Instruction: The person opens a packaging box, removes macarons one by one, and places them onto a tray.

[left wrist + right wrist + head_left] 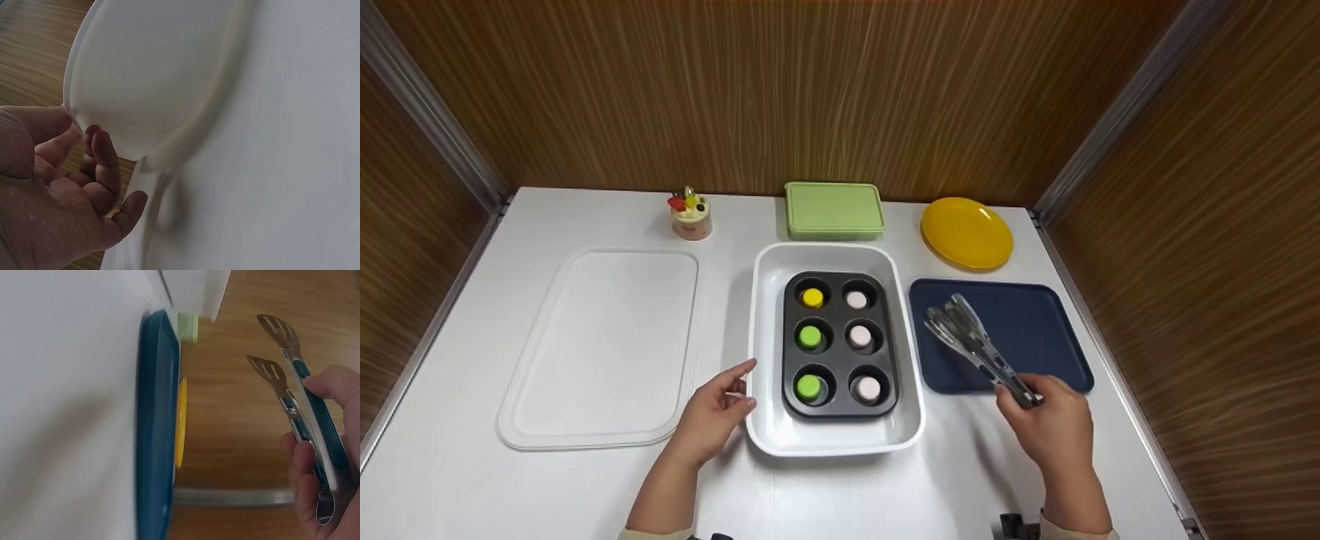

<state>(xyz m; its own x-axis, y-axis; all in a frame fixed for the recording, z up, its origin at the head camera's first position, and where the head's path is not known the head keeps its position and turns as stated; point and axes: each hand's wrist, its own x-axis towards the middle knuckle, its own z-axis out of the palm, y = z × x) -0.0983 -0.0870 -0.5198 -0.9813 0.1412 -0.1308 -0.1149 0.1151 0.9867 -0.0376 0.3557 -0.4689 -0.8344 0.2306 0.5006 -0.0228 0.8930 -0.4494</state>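
Note:
My right hand (1054, 420) grips metal serving tongs (971, 337) by the handle end. Their slotted heads stand apart with nothing between them, above a dark blue tray (1035, 322). In the right wrist view the tongs (304, 402) show teal grips under the thumb and fingers. The left hand (712, 409) has its thumb and index fingertips at the left rim of a white tub (911, 435), the other fingers loosely bent in the left wrist view. Inside the tub lies a dark muffin tin (836, 349); its cups hold yellow, green and pale pink round pieces (868, 388).
A white lid (607, 345) lies on the left of the white table. Along the back stand a dessert cup (691, 217) with fruit on top, a green lidded box (834, 208) and a yellow plate (967, 232). Wood-grain panels (840, 90) close off the back and sides.

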